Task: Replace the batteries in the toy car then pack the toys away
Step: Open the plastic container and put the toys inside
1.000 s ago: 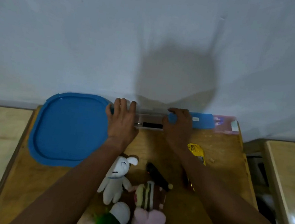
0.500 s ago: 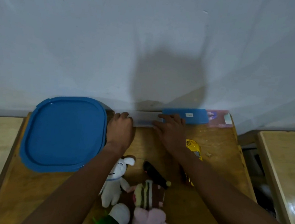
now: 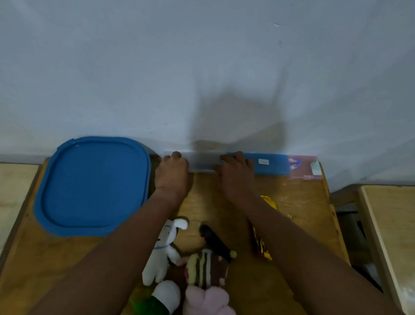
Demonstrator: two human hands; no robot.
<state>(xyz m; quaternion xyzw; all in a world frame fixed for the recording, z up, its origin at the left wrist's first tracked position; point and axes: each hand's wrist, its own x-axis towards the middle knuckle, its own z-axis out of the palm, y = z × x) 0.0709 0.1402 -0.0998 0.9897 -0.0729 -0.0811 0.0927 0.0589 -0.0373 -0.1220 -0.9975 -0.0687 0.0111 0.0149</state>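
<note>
One case [image 3: 271, 166], one lid [image 3: 93, 185], four plushies [image 3: 163, 251]

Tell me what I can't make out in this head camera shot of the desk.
Head view, gold toy: mostly under the right forearm; shape unclear.
Head view, long case by the wall: contents blurred; left hand and right hand cover parts, and how they hold it is unclear.
Head view, case label: too small to read.
Head view, green toy: cut off by the bottom edge.
</note>
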